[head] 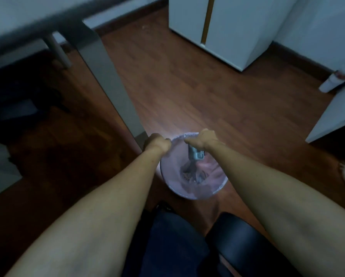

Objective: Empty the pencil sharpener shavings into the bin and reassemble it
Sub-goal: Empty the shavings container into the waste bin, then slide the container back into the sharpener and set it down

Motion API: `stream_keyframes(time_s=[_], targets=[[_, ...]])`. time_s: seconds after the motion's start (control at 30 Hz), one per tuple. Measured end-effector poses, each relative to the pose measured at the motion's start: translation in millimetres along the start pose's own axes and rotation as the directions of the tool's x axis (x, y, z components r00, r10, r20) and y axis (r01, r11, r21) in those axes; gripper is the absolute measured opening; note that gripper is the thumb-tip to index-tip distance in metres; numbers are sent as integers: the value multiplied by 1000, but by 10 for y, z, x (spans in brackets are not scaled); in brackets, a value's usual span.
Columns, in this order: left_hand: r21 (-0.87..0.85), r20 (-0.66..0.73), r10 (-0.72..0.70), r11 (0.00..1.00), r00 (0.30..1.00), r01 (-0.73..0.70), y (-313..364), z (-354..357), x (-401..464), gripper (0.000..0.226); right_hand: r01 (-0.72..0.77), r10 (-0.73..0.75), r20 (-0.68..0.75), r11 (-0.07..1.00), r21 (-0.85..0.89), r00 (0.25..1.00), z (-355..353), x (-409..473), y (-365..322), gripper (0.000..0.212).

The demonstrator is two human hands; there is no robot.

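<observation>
Head view showed emptying under way: right hand (202, 139) pinched the grey plastic sharpener part (195, 153) over the round liner-lined bin (193, 193), left hand (157, 141) gripped its rim, reassembly pending.

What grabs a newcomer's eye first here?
Two bare forearms reach down to a lit, bag-lined bin on the wooden floor. The right hand holds a grey sharpener part over its opening; the left hand is closed at the rim, its grip unclear.

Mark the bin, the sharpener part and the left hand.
bin (189, 193): head view, near rim.
sharpener part (195, 154): head view, grey body below the right hand (204, 138).
left hand (156, 141): head view, back of hand.
</observation>
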State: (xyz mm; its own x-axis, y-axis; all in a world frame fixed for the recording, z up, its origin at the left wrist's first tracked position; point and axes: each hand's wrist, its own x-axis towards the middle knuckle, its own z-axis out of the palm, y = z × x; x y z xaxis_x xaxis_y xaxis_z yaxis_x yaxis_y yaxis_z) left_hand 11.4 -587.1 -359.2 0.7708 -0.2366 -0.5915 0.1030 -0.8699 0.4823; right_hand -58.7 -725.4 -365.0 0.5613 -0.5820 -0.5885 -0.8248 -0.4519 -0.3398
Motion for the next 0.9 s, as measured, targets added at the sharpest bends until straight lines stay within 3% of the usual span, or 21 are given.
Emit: stream_keyframes(time_s=[0.07, 0.13, 0.3, 0.4, 0.53, 0.6, 0.67, 0.73, 0.9], targets=[[21, -26, 45, 999, 999, -45, 151, -230, -193, 46, 1, 2, -38, 997, 82, 999, -201, -175, -98, 73], [-17, -53, 76, 997, 996, -77, 296, -473, -421, 50, 7, 3, -50, 979, 205, 999, -445, -415, -208, 76], [-92, -141, 166, 979, 976, -180, 585, -1000, -906, 53, 37, -18, -38, 801, 598, 999, -982, -894, -470, 62], [-54, -149, 226, 970, 963, -236, 731, -1399, -1224, 53, 100, -77, -66, 678, 728, 995, -1320, -1204, -683, 45], [-90, -219, 275, 950, 936, -300, 837, -2017, -1635, 41, 179, -149, -109, 617, 766, 983, -1744, -1679, -1120, 40], [-159, -208, 279, 936, 937, -314, 841, -2314, -1834, 27, 226, -185, -139, 625, 747, 973, -1902, -1920, -1369, 46], [-181, -211, 278, 931, 937, -317, 803, -2632, -2068, 21, 289, -246, -169, 626, 724, 954, -2008, -2241, -1648, 39], [-190, -298, 284, 918, 911, -348, 686, -2959, -2322, 24, 339, -313, -177, 602, 723, 933, -2051, -2560, -1928, 28], [-211, -453, 235, 909, 860, -360, 264, -3653, -2729, 41, 403, -419, -177, 548, 733, 891, -1934, -3026, -2613, 27]])
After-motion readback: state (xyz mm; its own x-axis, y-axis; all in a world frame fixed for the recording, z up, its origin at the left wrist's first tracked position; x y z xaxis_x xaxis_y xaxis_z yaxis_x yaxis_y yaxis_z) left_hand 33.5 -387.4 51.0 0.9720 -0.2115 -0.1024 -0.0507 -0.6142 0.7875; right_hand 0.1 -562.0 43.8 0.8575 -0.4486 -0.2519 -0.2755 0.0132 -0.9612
